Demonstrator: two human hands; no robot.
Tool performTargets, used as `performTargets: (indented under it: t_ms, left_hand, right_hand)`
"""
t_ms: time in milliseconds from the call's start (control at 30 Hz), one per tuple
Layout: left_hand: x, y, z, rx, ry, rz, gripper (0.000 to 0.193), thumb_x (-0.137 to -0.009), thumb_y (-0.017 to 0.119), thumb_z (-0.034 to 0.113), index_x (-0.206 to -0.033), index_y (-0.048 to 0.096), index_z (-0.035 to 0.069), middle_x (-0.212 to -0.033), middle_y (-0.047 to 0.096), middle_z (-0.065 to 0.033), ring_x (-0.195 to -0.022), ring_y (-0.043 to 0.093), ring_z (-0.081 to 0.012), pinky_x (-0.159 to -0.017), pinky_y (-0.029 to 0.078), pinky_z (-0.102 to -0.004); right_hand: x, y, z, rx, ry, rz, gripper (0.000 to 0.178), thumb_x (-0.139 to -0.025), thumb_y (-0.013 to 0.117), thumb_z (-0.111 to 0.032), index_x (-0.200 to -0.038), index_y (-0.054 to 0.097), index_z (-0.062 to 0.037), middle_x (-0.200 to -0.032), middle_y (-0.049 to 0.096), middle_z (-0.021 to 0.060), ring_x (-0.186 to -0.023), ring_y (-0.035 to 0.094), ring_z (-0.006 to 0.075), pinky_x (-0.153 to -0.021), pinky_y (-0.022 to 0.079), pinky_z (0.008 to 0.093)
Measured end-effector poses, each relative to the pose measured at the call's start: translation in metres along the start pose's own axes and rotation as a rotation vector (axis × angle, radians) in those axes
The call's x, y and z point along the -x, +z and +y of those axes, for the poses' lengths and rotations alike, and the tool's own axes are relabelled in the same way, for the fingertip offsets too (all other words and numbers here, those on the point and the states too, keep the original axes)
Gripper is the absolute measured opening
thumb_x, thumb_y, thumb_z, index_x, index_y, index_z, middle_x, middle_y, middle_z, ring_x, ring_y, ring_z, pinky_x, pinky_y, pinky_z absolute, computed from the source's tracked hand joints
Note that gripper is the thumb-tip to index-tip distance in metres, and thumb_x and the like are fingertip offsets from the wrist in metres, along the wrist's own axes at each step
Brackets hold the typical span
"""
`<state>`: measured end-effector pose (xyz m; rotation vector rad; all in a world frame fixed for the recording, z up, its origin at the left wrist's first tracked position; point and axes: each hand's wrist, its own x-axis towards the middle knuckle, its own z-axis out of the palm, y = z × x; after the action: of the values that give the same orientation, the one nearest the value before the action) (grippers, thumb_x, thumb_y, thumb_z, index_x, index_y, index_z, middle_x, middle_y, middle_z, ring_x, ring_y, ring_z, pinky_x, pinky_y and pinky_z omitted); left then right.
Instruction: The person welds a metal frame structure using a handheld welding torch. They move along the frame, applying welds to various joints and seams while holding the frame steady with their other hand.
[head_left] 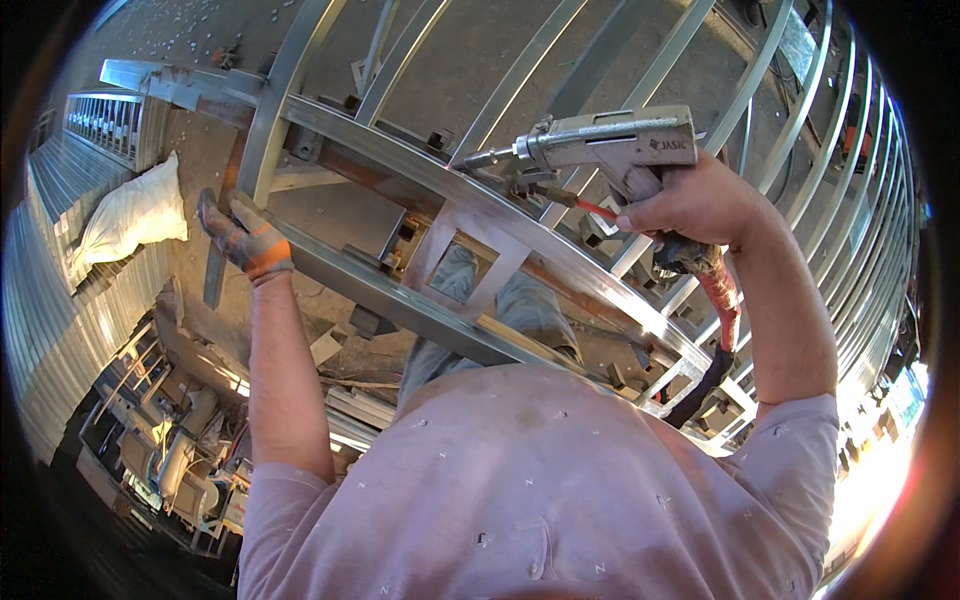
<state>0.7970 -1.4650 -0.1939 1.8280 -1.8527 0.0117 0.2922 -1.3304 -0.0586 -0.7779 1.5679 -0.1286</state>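
My right hand (695, 205), bare, is closed round the grip of a grey handheld welding gun (610, 140). Its narrow metal nozzle points left and ends by a bright steel rail (400, 150) of a welded frame. A thin red-and-metal wire guide (590, 207) runs beneath the nozzle, and a red-and-black hose (718, 285) hangs from the handle. At the left, my left hand (252, 240) wears a grey and orange glove. Its fingers stretch upward, with the thumb apart, beside an upright steel tube (270, 140) and the near rail (380, 295). Whether it touches the steel cannot be told.
Many curved-looking steel bars (780, 120) spread across the far and right side. My legs stand between the frame's rails, near a square metal bracket (500, 265). Corrugated sheets (45, 330) and a white sack (135, 215) lie left. Stacked clutter (180, 465) fills the lower left.
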Motion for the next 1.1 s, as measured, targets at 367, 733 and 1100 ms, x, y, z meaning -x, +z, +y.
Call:
performTargets:
  t_ms: [367,733,1100]
  left_hand:
    - [-0.0012,-0.002,0.0038,-0.024,-0.063,-0.013,0.056,-0.106,0.05,0.029,-0.148,0.041,-0.007,-0.149,0.045,-0.0309,-0.14,0.043,-0.0458,-0.118,0.034,-0.0522]
    - [-0.0015,-0.0032,0.0057,-0.043,-0.011,-0.002,0.055,-0.106,0.049,0.031,-0.145,0.044,-0.008,-0.149,0.045,-0.0318,-0.139,0.044,-0.0461,-0.115,0.037,-0.0526]
    - [-0.0011,-0.0053,0.0104,-0.013,-0.003,-0.02,0.054,-0.106,0.047,0.029,-0.145,0.044,-0.007,-0.149,0.045,-0.0299,-0.139,0.043,-0.0455,-0.117,0.036,-0.0518]
  right_hand:
    - [0.0039,-0.0001,-0.0083,0.031,0.032,-0.005,0.064,-0.069,0.09,-0.021,-0.126,0.069,-0.002,-0.11,0.074,0.0121,-0.099,0.067,0.0212,-0.094,0.053,0.036]
    - [0.0035,0.0006,-0.0082,-0.036,0.077,-0.038,0.062,-0.069,0.09,-0.017,-0.126,0.069,-0.0022,-0.105,0.074,0.0119,-0.09,0.069,0.0193,-0.083,0.058,0.0359]
    - [0.0039,0.0014,-0.0077,0.004,0.061,-0.024,0.064,-0.069,0.089,-0.017,-0.128,0.069,-0.004,-0.106,0.074,0.0125,-0.092,0.07,0.0188,-0.084,0.059,0.0349]
